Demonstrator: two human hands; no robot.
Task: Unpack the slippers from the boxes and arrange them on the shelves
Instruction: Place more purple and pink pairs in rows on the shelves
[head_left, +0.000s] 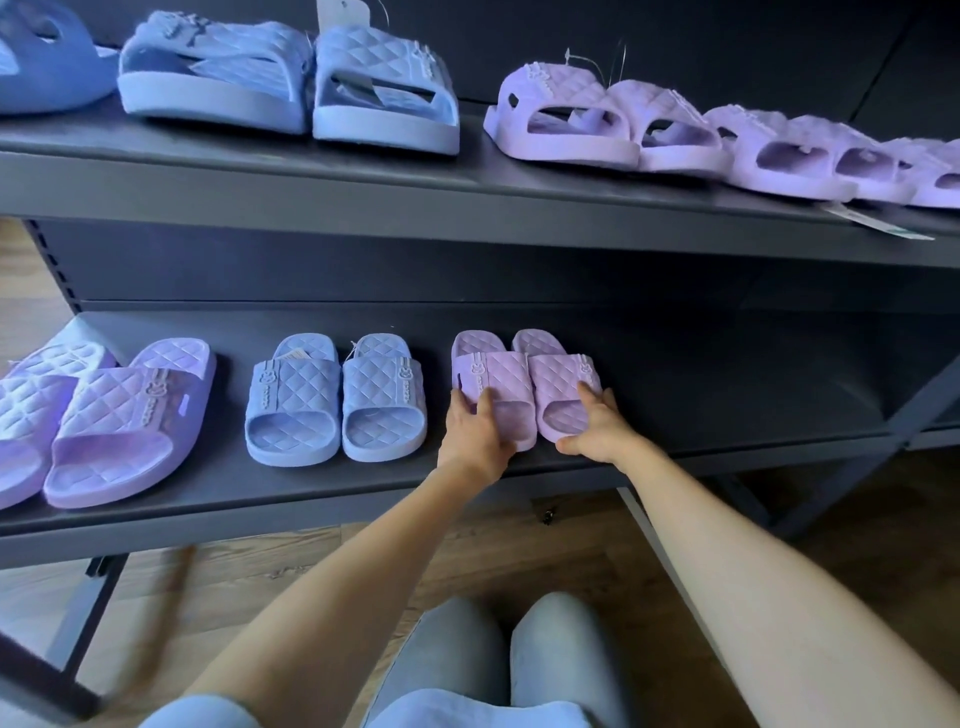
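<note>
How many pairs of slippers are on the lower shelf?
3: large purple pair at left, partly cut off; blue pair in the middle; small purple pair right of it, held by left hand and right hand. More may lie off-frame left.

forearms (363, 561) were bare | left sleeve (202, 714) was short, pale blue | top (467, 717) pale blue | trousers (561, 660) were grey, below the lower shelf (311, 483)

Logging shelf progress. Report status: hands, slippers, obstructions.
Left hand and right hand each grip one slipper of the purple pair. Pair flat on lower shelf, beside blue pair. Nothing in the way.
</note>
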